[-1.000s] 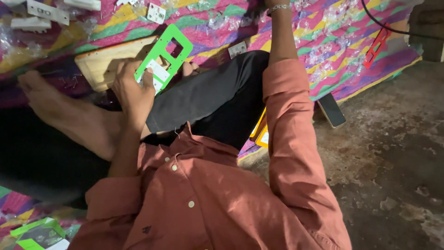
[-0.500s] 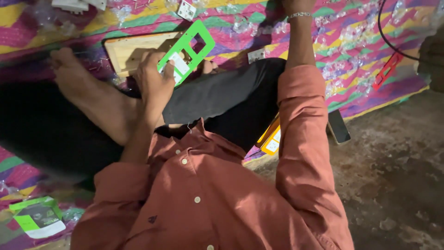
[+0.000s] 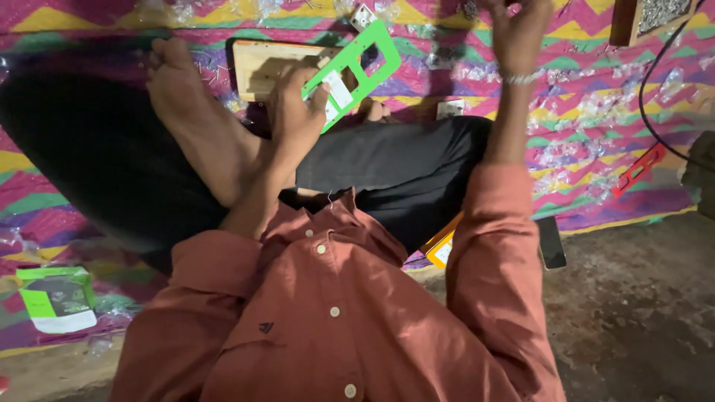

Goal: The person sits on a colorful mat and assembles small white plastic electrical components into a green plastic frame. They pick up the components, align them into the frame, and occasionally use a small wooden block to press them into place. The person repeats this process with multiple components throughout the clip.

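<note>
From the head camera, the person sits cross-legged on a zigzag-patterned mat, looking down over a rust-coloured shirt. The left hand is raised over the lap with the forearm bent upward from the elbow; its fingers close around a green plastic frame that carries a small white piece, and the frame tilts up to the right, above a wooden board lying on the mat. The right arm stretches straight out, sleeve pushed to mid-forearm, a bracelet at the wrist. The right hand reaches to the top edge, fingers spread loosely; I cannot tell whether it holds anything. A bare foot rests beside the left hand.
</note>
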A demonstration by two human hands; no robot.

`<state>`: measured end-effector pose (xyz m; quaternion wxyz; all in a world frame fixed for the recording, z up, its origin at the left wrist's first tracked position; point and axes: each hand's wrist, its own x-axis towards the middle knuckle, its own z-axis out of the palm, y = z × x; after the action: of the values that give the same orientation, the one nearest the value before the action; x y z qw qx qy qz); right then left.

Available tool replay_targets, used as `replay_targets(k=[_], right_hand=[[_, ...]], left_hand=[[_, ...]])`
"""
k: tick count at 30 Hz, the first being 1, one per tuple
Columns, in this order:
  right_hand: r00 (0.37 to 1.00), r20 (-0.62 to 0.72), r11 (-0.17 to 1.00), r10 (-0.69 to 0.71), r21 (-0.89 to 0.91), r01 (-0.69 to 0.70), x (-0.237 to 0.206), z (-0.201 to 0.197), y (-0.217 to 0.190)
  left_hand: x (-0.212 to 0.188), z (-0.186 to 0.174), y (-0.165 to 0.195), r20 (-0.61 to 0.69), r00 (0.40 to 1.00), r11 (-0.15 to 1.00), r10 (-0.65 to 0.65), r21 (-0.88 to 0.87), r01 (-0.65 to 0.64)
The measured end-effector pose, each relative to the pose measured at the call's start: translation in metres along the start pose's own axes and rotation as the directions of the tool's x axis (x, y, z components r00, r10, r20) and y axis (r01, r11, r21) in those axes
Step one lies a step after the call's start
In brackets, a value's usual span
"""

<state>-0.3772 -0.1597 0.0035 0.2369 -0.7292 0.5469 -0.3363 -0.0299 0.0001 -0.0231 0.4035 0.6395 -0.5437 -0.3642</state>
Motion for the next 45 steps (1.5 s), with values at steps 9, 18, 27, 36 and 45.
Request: replay_targets(k=[9, 18, 27, 36, 45], right_hand=[[0.928, 0.357, 0.990, -0.106, 0.122, 0.066, -0.054, 0.080, -0.137], [0.907, 0.401, 0.981, -0.127, -0.082, 0.174, -0.067, 0.101, -0.134], [0.906, 0.395, 0.975, -0.152, -0.088, 0.202, -0.065, 0.101, -0.140], [0.873, 0.432, 0.962, -0.226, -0.043, 0.270, -0.060, 0.105, -0.145], [0.886, 0.422, 0.979, -0.195, 0.037, 0.198, -0.059, 0.097, -0.135]], left_hand=[[-0.003, 0.001, -0.001, 0.040, 0.998, 0.999, 0.038, -0.016, -0.037], [-0.004, 0.004, -0.003, 0.038, 0.999, 0.999, 0.010, -0.042, -0.008], [-0.004, 0.005, -0.003, 0.036, 0.998, 0.999, 0.044, 0.001, -0.044], [-0.002, 0.001, 0.005, 0.066, 0.997, 0.999, 0.027, 0.029, -0.029], [-0.002, -0.001, 0.007, 0.072, 0.997, 1.000, -0.002, 0.013, 0.001]])
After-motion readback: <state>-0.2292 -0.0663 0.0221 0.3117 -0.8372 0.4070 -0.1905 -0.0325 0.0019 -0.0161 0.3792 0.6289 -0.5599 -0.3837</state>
